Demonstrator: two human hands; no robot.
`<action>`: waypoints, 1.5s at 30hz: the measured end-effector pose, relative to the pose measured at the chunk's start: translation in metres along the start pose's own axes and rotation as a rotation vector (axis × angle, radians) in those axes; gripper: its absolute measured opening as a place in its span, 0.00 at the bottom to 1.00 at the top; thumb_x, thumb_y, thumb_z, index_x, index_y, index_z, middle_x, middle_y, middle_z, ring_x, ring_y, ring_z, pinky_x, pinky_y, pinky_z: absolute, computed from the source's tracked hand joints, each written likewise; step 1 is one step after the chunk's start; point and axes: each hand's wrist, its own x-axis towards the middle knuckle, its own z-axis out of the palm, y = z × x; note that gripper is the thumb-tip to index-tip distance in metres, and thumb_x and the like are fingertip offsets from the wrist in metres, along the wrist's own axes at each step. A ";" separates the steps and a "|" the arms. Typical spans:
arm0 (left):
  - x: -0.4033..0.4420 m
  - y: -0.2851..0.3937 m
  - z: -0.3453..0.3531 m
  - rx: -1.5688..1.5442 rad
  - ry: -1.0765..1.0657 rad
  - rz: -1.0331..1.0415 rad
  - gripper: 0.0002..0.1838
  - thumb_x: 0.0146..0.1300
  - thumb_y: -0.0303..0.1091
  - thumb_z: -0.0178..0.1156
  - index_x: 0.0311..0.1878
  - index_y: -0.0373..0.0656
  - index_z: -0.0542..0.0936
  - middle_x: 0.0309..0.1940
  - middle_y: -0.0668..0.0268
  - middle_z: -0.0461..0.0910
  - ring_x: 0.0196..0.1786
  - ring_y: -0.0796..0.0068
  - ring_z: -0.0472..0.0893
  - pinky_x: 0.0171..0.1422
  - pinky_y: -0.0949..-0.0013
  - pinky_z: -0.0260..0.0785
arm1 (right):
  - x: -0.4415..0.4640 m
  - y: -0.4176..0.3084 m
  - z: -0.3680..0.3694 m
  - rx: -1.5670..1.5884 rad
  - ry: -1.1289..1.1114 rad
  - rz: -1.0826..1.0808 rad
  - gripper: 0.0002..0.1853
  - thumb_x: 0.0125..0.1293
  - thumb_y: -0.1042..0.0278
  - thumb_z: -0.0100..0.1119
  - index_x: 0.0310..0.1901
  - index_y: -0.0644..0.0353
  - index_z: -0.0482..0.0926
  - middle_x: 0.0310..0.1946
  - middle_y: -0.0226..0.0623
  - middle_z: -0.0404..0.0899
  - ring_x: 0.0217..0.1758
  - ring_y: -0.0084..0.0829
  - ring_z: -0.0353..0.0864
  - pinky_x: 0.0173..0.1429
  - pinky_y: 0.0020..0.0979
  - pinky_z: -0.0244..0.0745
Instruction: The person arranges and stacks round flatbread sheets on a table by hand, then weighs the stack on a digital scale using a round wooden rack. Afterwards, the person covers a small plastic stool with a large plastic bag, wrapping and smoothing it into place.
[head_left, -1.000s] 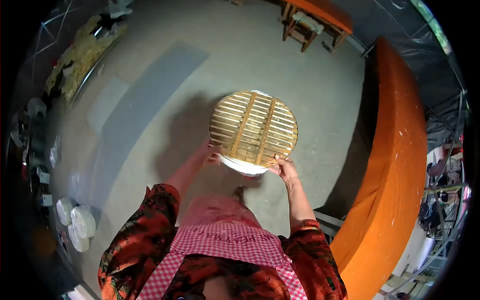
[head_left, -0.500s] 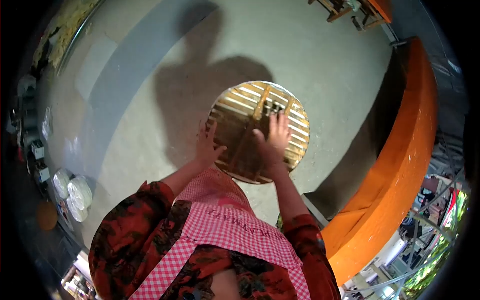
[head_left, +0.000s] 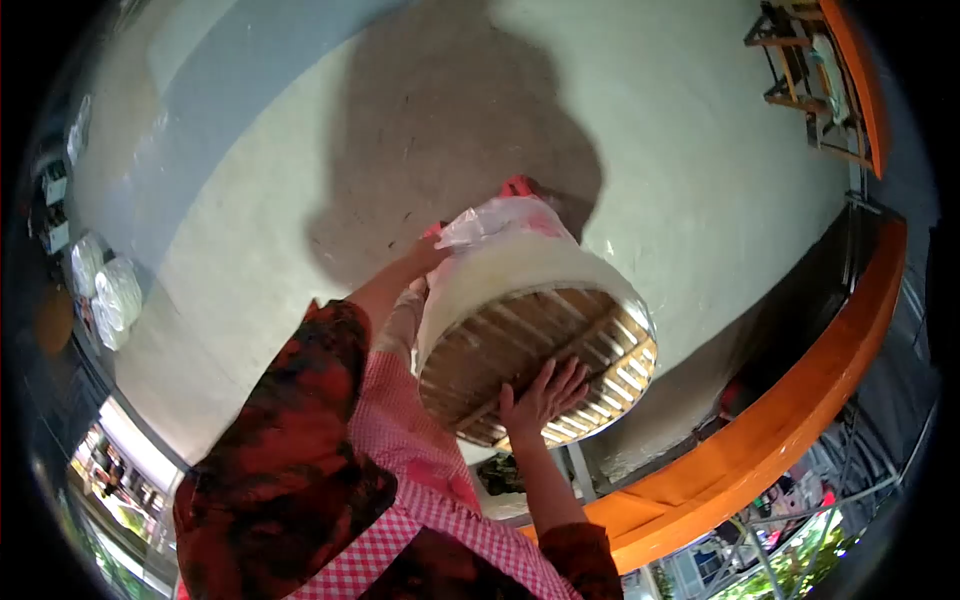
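A round basket or drum with a slatted wooden face [head_left: 540, 350] and a pale side wall is tilted in front of my body. My right hand [head_left: 546, 398] lies with fingers spread flat on the slats. At the far side, my left hand [head_left: 432, 252] reaches around to clear plastic and something pink and red [head_left: 510, 215] beyond the pale wall. Its fingers are mostly hidden there.
A long orange-covered surface [head_left: 760, 425] curves along the right. A wooden stool [head_left: 800, 75] stands at the upper right. White wrapped bundles [head_left: 118, 292] lie on the floor [head_left: 270, 170] at the left.
The round object has turned and tilted, so its pale side and the plastic beyond now show. My left hand has moved from the slats to the far side; my right hand has moved down the slats.
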 end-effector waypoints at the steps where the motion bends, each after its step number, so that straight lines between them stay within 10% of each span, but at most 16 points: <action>1: 0.020 -0.001 0.019 -0.029 0.046 0.031 0.30 0.60 0.51 0.58 0.57 0.36 0.76 0.55 0.48 0.78 0.57 0.55 0.78 0.61 0.55 0.68 | 0.002 0.000 0.002 -0.007 -0.004 0.005 0.45 0.66 0.31 0.41 0.74 0.56 0.49 0.74 0.58 0.44 0.77 0.64 0.38 0.72 0.67 0.31; 7: 0.044 0.039 0.051 0.365 -0.328 -0.056 0.30 0.56 0.45 0.60 0.58 0.34 0.74 0.58 0.47 0.75 0.59 0.51 0.76 0.62 0.56 0.69 | 0.000 0.004 0.009 0.003 0.036 -0.013 0.45 0.67 0.30 0.35 0.75 0.56 0.45 0.75 0.58 0.43 0.77 0.64 0.38 0.73 0.66 0.30; 12: 0.010 0.069 0.038 0.590 0.412 0.126 0.17 0.56 0.42 0.63 0.45 0.43 0.83 0.47 0.53 0.82 0.53 0.53 0.81 0.58 0.53 0.71 | 0.000 0.006 0.007 0.023 0.007 -0.025 0.45 0.68 0.31 0.35 0.75 0.57 0.44 0.75 0.57 0.41 0.77 0.64 0.38 0.73 0.65 0.29; 15: 0.033 0.056 0.038 0.579 -0.245 -0.012 0.17 0.56 0.41 0.63 0.46 0.42 0.82 0.45 0.55 0.82 0.52 0.54 0.81 0.56 0.53 0.72 | -0.002 0.007 0.009 0.027 0.007 -0.040 0.45 0.69 0.31 0.35 0.76 0.56 0.42 0.75 0.57 0.39 0.77 0.63 0.38 0.73 0.65 0.29; 21: 0.066 0.038 0.012 0.318 0.155 0.145 0.10 0.58 0.36 0.61 0.37 0.41 0.84 0.39 0.58 0.84 0.43 0.66 0.83 0.46 0.59 0.74 | -0.003 0.008 0.008 0.043 0.010 -0.041 0.45 0.68 0.31 0.35 0.76 0.55 0.42 0.75 0.57 0.40 0.77 0.63 0.38 0.73 0.66 0.29; 25: -0.062 0.139 -0.067 -0.399 -0.236 -0.133 0.06 0.57 0.31 0.60 0.29 0.38 0.79 0.23 0.71 0.76 0.33 0.81 0.75 0.40 0.73 0.69 | -0.003 0.005 0.006 0.066 -0.008 -0.008 0.45 0.68 0.30 0.36 0.75 0.55 0.43 0.75 0.58 0.40 0.77 0.63 0.38 0.73 0.66 0.28; 30: -0.074 0.163 -0.066 -0.302 0.051 0.107 0.10 0.49 0.34 0.68 0.30 0.38 0.79 0.25 0.65 0.77 0.32 0.73 0.77 0.38 0.66 0.71 | -0.004 0.005 0.004 0.052 -0.008 0.008 0.45 0.66 0.30 0.38 0.75 0.52 0.45 0.75 0.55 0.42 0.78 0.62 0.38 0.74 0.64 0.28; 35: -0.011 0.211 -0.059 0.226 -0.417 0.227 0.18 0.39 0.35 0.67 0.34 0.36 0.77 0.27 0.57 0.78 0.34 0.66 0.77 0.40 0.62 0.68 | -0.004 0.007 0.007 0.062 0.003 0.003 0.46 0.65 0.29 0.39 0.76 0.52 0.45 0.75 0.54 0.43 0.78 0.61 0.36 0.73 0.65 0.27; 39: -0.020 0.318 -0.050 -0.035 -0.473 0.139 0.19 0.38 0.33 0.65 0.37 0.35 0.79 0.28 0.58 0.78 0.35 0.68 0.77 0.40 0.63 0.69 | -0.004 0.007 0.004 0.057 -0.007 0.000 0.46 0.64 0.29 0.42 0.75 0.53 0.47 0.75 0.55 0.44 0.77 0.62 0.38 0.73 0.65 0.29; 43: -0.042 0.301 -0.058 -0.059 -0.284 0.366 0.18 0.41 0.30 0.64 0.38 0.34 0.78 0.27 0.63 0.76 0.36 0.72 0.75 0.41 0.62 0.68 | 0.009 0.011 -0.045 0.240 -0.206 -0.018 0.43 0.60 0.37 0.58 0.71 0.54 0.58 0.74 0.57 0.44 0.76 0.62 0.42 0.71 0.65 0.40; 45: -0.033 0.289 -0.060 0.088 -0.134 0.332 0.18 0.41 0.32 0.65 0.37 0.33 0.77 0.28 0.60 0.76 0.38 0.72 0.76 0.42 0.60 0.69 | 0.029 0.054 -0.086 0.687 -0.192 -0.129 0.33 0.62 0.51 0.64 0.64 0.59 0.68 0.66 0.57 0.62 0.68 0.53 0.64 0.59 0.53 0.69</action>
